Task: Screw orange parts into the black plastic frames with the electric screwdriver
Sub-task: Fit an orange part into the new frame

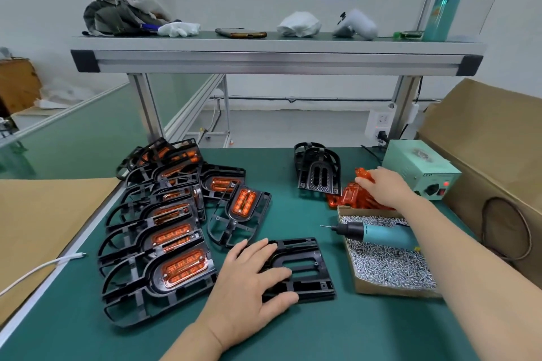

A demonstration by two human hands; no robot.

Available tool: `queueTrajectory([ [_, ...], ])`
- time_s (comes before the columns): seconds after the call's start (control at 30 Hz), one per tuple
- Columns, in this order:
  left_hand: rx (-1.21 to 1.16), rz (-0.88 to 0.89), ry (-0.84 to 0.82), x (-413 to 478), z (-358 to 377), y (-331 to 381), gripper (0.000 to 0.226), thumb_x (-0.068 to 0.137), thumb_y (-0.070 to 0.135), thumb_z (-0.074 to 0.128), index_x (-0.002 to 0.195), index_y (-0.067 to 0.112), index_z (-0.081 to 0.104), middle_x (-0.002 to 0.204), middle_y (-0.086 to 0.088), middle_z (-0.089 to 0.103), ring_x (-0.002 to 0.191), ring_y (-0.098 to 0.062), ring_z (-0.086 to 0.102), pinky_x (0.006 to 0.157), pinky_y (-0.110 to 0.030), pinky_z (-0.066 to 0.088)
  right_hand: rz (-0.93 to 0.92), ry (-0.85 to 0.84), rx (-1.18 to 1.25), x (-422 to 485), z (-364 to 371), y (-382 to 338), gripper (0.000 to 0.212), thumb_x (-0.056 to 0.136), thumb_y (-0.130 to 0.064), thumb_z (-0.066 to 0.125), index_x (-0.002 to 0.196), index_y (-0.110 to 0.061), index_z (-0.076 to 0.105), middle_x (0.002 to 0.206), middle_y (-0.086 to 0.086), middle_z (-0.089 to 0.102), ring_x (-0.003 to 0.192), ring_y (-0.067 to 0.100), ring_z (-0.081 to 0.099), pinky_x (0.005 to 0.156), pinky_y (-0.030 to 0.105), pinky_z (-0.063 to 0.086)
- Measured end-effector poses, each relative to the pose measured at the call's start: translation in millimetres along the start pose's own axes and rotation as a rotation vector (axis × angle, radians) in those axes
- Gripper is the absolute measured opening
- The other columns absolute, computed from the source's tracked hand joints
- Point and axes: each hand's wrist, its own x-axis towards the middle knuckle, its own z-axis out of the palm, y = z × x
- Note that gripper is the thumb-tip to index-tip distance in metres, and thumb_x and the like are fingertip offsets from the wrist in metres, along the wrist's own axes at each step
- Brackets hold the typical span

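While roughly ten finished frames [164, 243] with orange inserts lie heaped on the left of the table [293, 331], the job is well along but not done. One bare frame [305, 269] lies flat at the front centre, its window empty. The left hand [249, 281] rests on it with fingers spread and fairly straight, pressing it down rather than gripping it. The right hand [384, 187] reaches to the far right, where its fingers curl round an orange part [365, 176] at the top of the orange pile [349, 199]. The part looks lifted slightly off the pile, though that is hard to tell.

The screwdriver [381, 234] lies untouched across the screw box [390, 269], bit pointing left, just in front of the pile. A small stack of empty frames [318, 173] leans behind, just left of the pile.

For this frame everything is left to do: seat the part in the window, take screws, and drive them. After that, the leaning stack and the remaining orange parts suggest several more rounds, far fewer than those already finished.
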Motion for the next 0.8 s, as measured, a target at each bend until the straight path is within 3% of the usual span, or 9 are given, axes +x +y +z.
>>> queueTrajectory([
  [0.07,0.001,-0.003,0.001,-0.6,0.4,0.1,0.042,0.092,0.071,0.045,0.113,0.044,0.069,0.141,0.004,0.056,0.14,-0.016,0.041,0.115,-0.048,0.027,-0.02,0.077,0.087,-6.9,-3.2,-5.4,0.037,0.105,-0.041,0.046,0.079,-0.017,0.053,0.077,0.001,0.057,0.087,0.032,0.061,0.067,0.036,0.039],
  [0.17,-0.001,-0.009,0.002,-0.7,1.0,0.3,0.043,0.092,0.072,0.044,0.113,0.044,0.07,0.142,0.004,0.055,0.141,-0.015,0.039,0.116,-0.049,0.028,-0.073,0.162,0.203,-21.6,-8.3,-22.0,0.026,0.106,-0.034,0.047,0.088,-0.015,0.052,0.076,-0.002,0.057,0.076,0.024,0.057,0.063,0.035,0.037],
  [0.3,-0.009,-0.007,0.01,-0.5,1.0,0.2,0.044,0.092,0.072,0.044,0.113,0.043,0.07,0.142,0.004,0.055,0.141,-0.014,0.039,0.117,-0.049,0.027,-0.247,0.19,0.289,-60.7,-12.9,-61.4,0.019,0.106,-0.037,0.045,0.108,-0.021,0.055,0.093,-0.005,0.061,0.082,0.014,0.058,0.068,0.031,0.039],
  [0.4,-0.014,-0.001,0.013,-0.7,1.2,0.0,0.044,0.092,0.071,0.044,0.112,0.042,0.071,0.141,0.003,0.056,0.141,-0.016,0.039,0.116,-0.05,0.028,-0.371,0.105,0.389,-98.7,-2.9,-90.4,0.026,0.104,-0.045,0.04,0.119,-0.028,0.053,0.1,-0.01,0.059,0.088,0.002,0.055,0.071,0.025,0.04],
  [0.5,-0.016,0.0,0.008,-0.6,0.9,0.2,0.043,0.092,0.07,0.046,0.111,0.041,0.072,0.14,0.001,0.057,0.14,-0.018,0.041,0.115,-0.051,0.029,-0.454,0.052,0.494,-130.6,20.8,-108.9,0.033,0.107,-0.037,0.039,0.131,-0.022,0.057,0.106,-0.004,0.056,0.102,0.008,0.05,0.091,0.028,0.038],
  [0.6,-0.017,0.004,-0.001,0.0,0.0,0.3,0.043,0.092,0.069,0.046,0.111,0.04,0.072,0.14,0.0,0.057,0.14,-0.019,0.041,0.115,-0.052,0.029,-0.493,0.047,0.538,-154.2,41.6,-117.7,0.044,0.099,-0.041,0.051,0.139,-0.022,0.056,0.11,-0.005,0.049,0.112,0.013,0.048,0.101,0.023,0.036],
  [0.7,-0.022,0.006,-0.011,0.0,-0.9,0.5,0.045,0.093,0.07,0.043,0.113,0.041,0.071,0.142,0.002,0.055,0.141,-0.018,0.038,0.117,-0.05,0.024,-0.505,0.094,0.569,-164.5,53.8,-118.8,0.047,0.089,-0.029,0.073,0.134,-0.025,0.061,0.114,-0.009,0.05,0.115,0.012,0.05,0.101,0.025,0.04],
  [0.8,-0.023,0.01,-0.016,-0.3,-1.1,0.1,0.044,0.093,0.069,0.043,0.114,0.042,0.07,0.143,0.005,0.053,0.142,-0.018,0.037,0.118,-0.048,0.022,-0.477,0.117,0.619,-168.5,61.6,-116.5,0.052,0.081,-0.022,0.082,0.129,-0.026,0.063,0.114,-0.012,0.056,0.113,0.007,0.054,0.099,0.024,0.042],
])
